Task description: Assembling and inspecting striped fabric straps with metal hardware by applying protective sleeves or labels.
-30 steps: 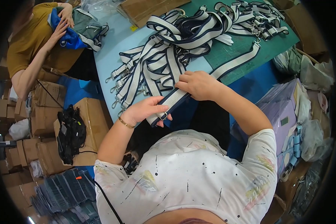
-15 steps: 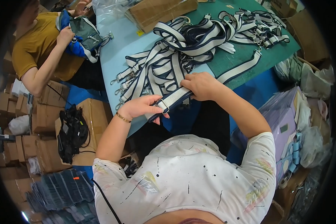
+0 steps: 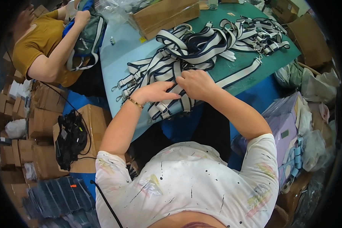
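Note:
White webbing straps with dark navy edges (image 3: pixel 205 47) lie heaped on the table, with metal snap hooks at some ends. My left hand (image 3: pixel 152 93) is over the near part of the heap, thumb and fingers stretched toward my right hand, nothing seen gripped. My right hand (image 3: pixel 195 85) is closed, fingers curled down on a strap; its fingertips are partly hidden. Just below my left hand, a strap with a metal slide buckle (image 3: pixel 164 108) lies at the table's near edge. From beside my right hand, a strap length (image 3: pixel 239 74) runs off to the right, ending in metal hardware.
A cardboard box (image 3: pixel 165 17) stands at the table's back. At left, another person in a mustard shirt (image 3: pixel 45 41) handles a grey-blue backpack (image 3: pixel 88 41). A carton (image 3: pixel 93 129) with black cords stands at lower left. Wrapped purple goods (image 3: pixel 279 125) are at right.
My left hand has let go of the slide buckle and moved up and right toward my right hand. The buckle end now lies lower. The other person has raised the backpack.

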`<state>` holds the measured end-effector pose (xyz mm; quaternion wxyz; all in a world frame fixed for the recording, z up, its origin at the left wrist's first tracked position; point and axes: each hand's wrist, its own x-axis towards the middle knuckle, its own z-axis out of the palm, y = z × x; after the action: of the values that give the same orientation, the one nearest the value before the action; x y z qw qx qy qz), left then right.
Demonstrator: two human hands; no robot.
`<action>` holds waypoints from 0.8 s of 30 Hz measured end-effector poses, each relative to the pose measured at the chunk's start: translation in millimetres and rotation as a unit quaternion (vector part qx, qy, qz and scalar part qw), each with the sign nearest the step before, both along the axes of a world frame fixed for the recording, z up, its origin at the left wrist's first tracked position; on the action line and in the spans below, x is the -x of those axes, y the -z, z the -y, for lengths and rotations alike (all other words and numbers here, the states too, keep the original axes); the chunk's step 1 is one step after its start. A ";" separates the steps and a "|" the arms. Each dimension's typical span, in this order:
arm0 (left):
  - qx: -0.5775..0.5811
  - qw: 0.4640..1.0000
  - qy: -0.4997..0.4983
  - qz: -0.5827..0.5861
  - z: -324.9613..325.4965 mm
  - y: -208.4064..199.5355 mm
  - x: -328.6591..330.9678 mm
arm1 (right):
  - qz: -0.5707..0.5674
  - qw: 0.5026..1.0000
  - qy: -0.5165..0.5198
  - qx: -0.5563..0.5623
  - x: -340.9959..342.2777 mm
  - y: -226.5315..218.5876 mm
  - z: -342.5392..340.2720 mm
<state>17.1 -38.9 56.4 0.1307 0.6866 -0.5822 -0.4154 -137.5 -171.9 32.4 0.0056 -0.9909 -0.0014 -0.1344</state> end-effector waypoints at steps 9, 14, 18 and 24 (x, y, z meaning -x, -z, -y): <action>-0.113 0.949 -0.091 -0.281 -13.2 3.6 -6.0 | -0.096 0.951 -0.077 -0.284 15.5 -2.9 29.3; 0.119 0.978 0.023 0.171 -16.2 -17.4 11.9 | 0.092 0.978 -0.050 -0.180 21.0 21.2 28.8; 0.202 0.920 -0.079 0.327 -35.5 17.4 24.7 | 0.049 0.988 -0.013 -0.147 24.0 23.3 28.4; 0.301 0.875 -0.137 0.355 -51.2 45.3 44.0 | 0.039 0.944 -0.085 -0.318 37.5 19.2 34.4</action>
<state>-26.8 12.3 11.1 0.1715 0.7884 -0.5862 0.0732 -175.1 -206.3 13.2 0.3315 -0.9279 -0.0429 -0.1652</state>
